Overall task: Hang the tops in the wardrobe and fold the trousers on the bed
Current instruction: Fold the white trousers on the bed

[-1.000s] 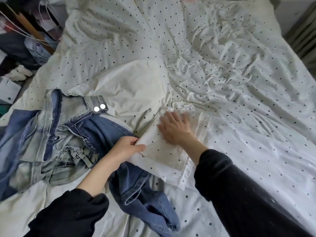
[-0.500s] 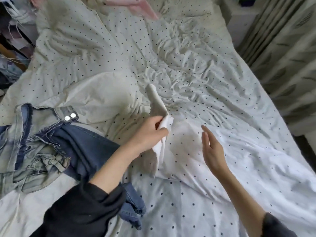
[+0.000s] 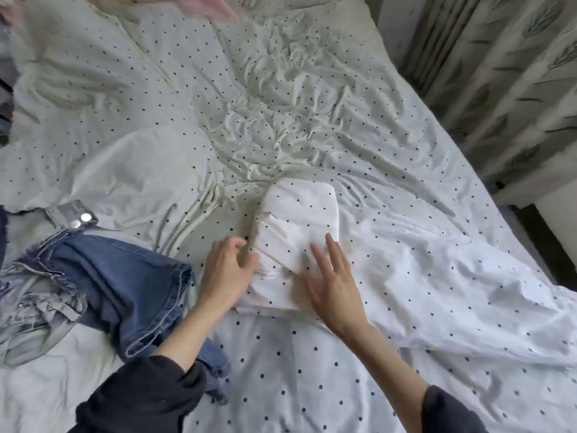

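- Trousers (image 3: 298, 242), white with small dark dots, lie folded into a thick rectangular bundle near the middle of the bed (image 3: 312, 104), their pattern nearly the same as the bedding beneath.
- The left hand (image 3: 226, 271) rests against the bundle's left edge, fingers loosely spread and slightly bent, thumb touching the cloth; it grips nothing.
- The right hand (image 3: 331, 282) lies flat on the near right part of the bundle, fingers straight and fanned out, pressing on the fabric without curling round it.
- Both forearms come from dark sleeves (image 3: 140, 398) pushed up from the wrists.
- A pair of blue jeans (image 3: 125, 282) lies crumpled on the left of the bed, just beside the left forearm, its waistband with two metal buttons (image 3: 80, 220) turned toward the far side.
- A dotted duvet (image 3: 437, 292) is heaped along the right of the bundle, touching it.
- Something pink (image 3: 215, 9) lies at the far end of the bed, blurred.
- Leaf-patterned curtains (image 3: 515, 89) hang past the bed's right edge.
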Demonstrator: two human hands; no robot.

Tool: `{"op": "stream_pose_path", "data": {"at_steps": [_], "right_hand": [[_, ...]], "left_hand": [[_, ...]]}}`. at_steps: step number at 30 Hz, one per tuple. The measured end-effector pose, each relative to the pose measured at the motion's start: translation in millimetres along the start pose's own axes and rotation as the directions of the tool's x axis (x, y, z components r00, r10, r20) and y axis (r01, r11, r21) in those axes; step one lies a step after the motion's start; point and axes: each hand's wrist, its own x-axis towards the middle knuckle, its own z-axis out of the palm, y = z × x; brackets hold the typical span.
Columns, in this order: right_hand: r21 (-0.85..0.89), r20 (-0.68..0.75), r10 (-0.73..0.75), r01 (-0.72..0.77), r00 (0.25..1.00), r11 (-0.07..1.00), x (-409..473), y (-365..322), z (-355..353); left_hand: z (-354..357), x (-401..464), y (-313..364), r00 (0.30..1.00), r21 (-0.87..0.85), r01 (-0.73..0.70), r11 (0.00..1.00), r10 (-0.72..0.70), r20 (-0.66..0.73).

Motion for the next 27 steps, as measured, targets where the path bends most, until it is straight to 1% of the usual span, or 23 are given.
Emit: {"op": "stream_pose_path", "data": {"at_steps": [1,2,3,4,5,6,8,11,13,14,15,16,17,18,19,20,21,22,23,24,25,27], "right_hand": [[0.098,-0.026,0.091,-0.088,0.996,0.991,-1.6,-3.1,2.8],[0.223,-0.05,0.221,-0.205,0.974,0.953,-2.4,-4.5,4.6],[0.342,-0.046,0.357,-0.321,0.933,0.883,-2.4,-4.2,4.5],[0.421,-0.014,0.464,-0.416,0.886,0.806,-1.9,-2.9,3.0],[0.452,0.027,0.532,-0.485,0.846,0.748,-1.7,-1.2,0.9],[0.449,0.062,0.564,-0.528,0.824,0.721,-2.6,1.7,-1.9],[0.458,0.107,0.575,-0.553,0.811,0.696,-3.9,5.2,-8.9],[0.53,0.128,0.601,-0.566,0.789,0.631,-9.4,9.7,-16.0],[0.522,0.153,0.616,-0.593,0.773,0.614,-17.7,13.0,-16.4],[0.483,0.169,0.61,-0.605,0.774,0.634,-22.7,14.4,-14.5],[0.405,0.152,0.589,-0.593,0.794,0.696,-27.0,16.4,-10.2],[0.299,0.085,0.549,-0.547,0.831,0.782,-31.3,17.4,-7.2],[0.197,-0.017,0.477,-0.465,0.879,0.863,-32.8,17.4,-4.3],[0.104,-0.111,0.367,-0.357,0.923,0.928,-31.9,16.4,-3.2],[0.021,-0.161,0.241,-0.241,0.957,0.97,-31.3,15.7,-1.0],[-0.068,-0.161,0.118,-0.13,0.98,0.989,-27.5,14.5,1.9],[-0.146,-0.113,0.029,-0.046,0.993,0.988,-26.0,14.0,5.7],[-0.195,-0.045,-0.01,0.001,0.999,0.981,-24.5,12.9,8.6],[-0.207,0.012,-0.017,0.019,1.0,0.978,-23.1,13.0,10.6],[-0.186,0.038,-0.017,0.023,0.999,0.982,-22.1,14.1,10.3],[-0.121,0.039,-0.008,0.013,0.999,0.993,-21.4,15.5,7.9],[0.103,-0.006,0.074,-0.073,0.997,0.992,-21.9,19.3,-6.4]], "left_hand": [[-2.1,1.5,-7.9,0.995,-0.067,0.091,0.994,-0.087,0.055],[-2.8,1.5,-15.1,0.98,-0.146,0.17,0.975,-0.153,0.125],[-2.7,-0.2,-20.2,0.97,-0.196,0.198,0.96,-0.163,0.181],[-2.9,-2.0,-23.7,0.968,-0.197,0.169,0.966,-0.125,0.218],[-2.4,-3.7,-26.7,0.969,-0.188,0.115,0.975,-0.068,0.238],[-2.0,-4.8,-28.2,0.969,-0.194,0.068,0.979,-0.019,0.245],[-2.1,-5.7,-28.4,0.971,-0.221,0.011,0.975,0.042,0.233],[-0.1,-9.8,-28.8,0.981,-0.245,-0.029,0.969,0.075,0.18],[2.7,-12.7,-31.2,0.985,-0.218,-0.06,0.974,0.093,0.146],[4.1,-13.0,-32.6,0.987,-0.193,-0.065,0.979,0.092,0.134],[5.4,-12.4,-35.7,0.989,-0.196,-0.042,0.98,0.069,0.134],[5.7,-11.6,-36.9,0.988,-0.243,0.024,0.97,0.014,0.155],[4.6,-10.7,-35.9,0.979,-0.33,0.127,0.935,-0.065,0.192],[3.2,-9.1,-32.9,0.958,-0.417,0.243,0.876,-0.149,0.246],[3.1,-7.7,-30.4,0.933,-0.469,0.332,0.819,-0.21,0.293],[2.1,-4.9,-28.0,0.918,-0.476,0.373,0.796,-0.24,0.317],[1.4,-3.6,-24.3,0.912,-0.447,0.376,0.812,-0.239,0.333],[0.1,-3.0,-18.8,0.911,-0.414,0.361,0.836,-0.22,0.349],[-1.7,-2.3,-12.1,0.913,-0.398,0.335,0.854,-0.189,0.363],[-4.5,-1.7,-4.2,0.916,-0.4,0.311,0.862,-0.159,0.368],[-8.0,-1.9,4.1,0.919,-0.412,0.293,0.863,-0.135,0.37],[-16.0,-3.0,25.4,0.928,-0.455,0.258,0.852,-0.086,0.364]]}}
